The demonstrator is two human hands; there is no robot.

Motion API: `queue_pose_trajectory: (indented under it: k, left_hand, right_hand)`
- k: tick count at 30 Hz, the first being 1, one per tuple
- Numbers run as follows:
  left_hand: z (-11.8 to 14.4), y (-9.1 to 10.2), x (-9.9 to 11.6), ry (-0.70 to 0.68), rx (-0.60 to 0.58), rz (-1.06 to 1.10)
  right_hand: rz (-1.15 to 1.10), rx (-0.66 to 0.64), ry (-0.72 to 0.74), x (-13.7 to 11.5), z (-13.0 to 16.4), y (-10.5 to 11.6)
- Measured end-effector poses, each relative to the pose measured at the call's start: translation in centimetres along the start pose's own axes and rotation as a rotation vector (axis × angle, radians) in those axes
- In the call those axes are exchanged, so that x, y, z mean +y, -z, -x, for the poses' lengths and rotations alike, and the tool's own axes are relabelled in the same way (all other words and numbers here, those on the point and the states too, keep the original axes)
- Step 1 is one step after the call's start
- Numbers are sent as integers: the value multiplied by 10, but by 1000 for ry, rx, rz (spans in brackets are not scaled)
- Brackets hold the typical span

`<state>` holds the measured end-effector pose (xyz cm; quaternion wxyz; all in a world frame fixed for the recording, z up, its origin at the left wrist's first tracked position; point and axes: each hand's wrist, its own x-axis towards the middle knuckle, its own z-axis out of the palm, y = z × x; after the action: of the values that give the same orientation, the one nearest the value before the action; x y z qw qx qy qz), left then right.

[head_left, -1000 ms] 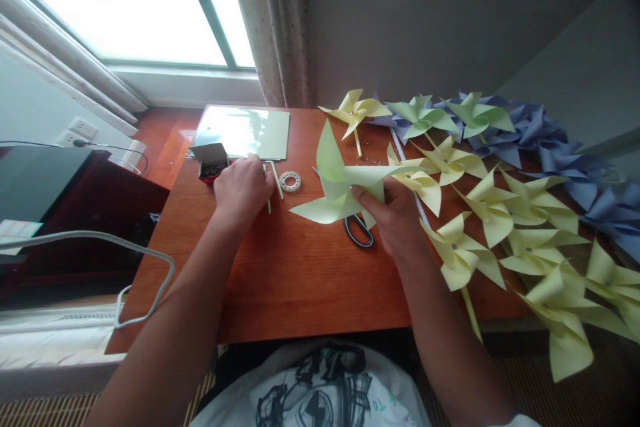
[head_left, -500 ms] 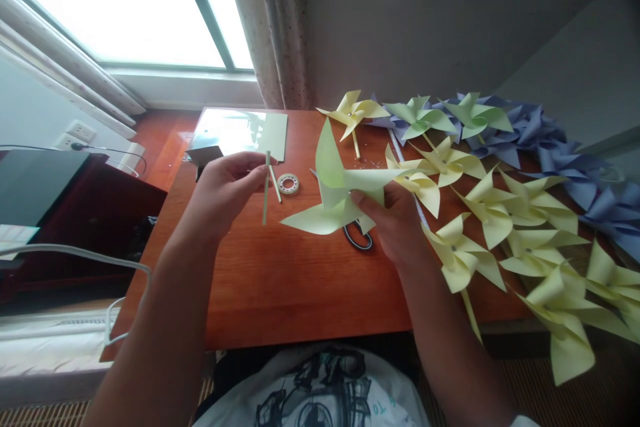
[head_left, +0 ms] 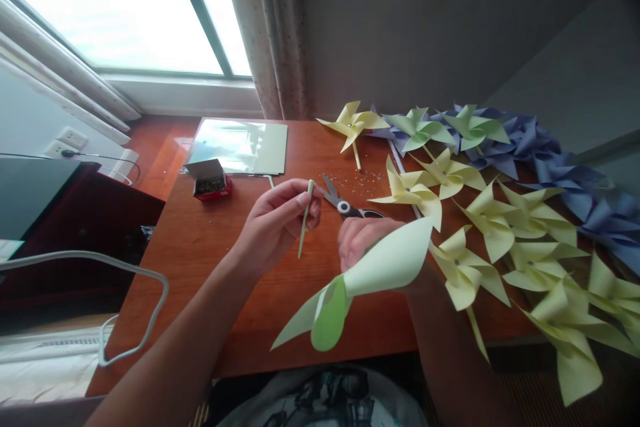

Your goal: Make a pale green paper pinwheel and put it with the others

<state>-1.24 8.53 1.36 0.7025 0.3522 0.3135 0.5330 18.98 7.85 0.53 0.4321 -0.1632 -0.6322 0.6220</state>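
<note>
My left hand (head_left: 277,223), just left of centre frame, pinches a thin pale-green stick (head_left: 305,219) between thumb and fingertips, holding it nearly upright above the wooden table (head_left: 215,280). My right hand (head_left: 363,240), at centre, grips a light-green paper pinwheel (head_left: 360,280), fingers closed on it behind the folded blades, which hang toward the lower middle of the frame. Scissors (head_left: 345,203) lie on the table just above my hands. A small box (head_left: 209,180) sits at left, finished pinwheels (head_left: 465,213) crowd the right.
</note>
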Motion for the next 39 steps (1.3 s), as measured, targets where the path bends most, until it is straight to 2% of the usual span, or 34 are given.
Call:
queue_pose_trajectory:
  k: [4,11,21,26,33,39]
  left_hand:
    - [1,2,-11,5,29,50]
    - [3,1,-18,2,62,42]
    - [6,-2,-19,-15,121,-72]
    - [5,1,-25,-72,80,-158]
    - [6,4,-29,-33,30,-107]
    - [6,4,-30,-31,40,-82]
  right_hand:
    - [19,-83,-18,1,-1,-1]
    - [51,-53,-127,2,-1,-6]
    - [28,-7,-125,9,1,-9]
    - [20,-14,-128,10,0,-9]
    - [28,5,-136,10,0,-10]
    - [45,-2,-169,8,-1,-9]
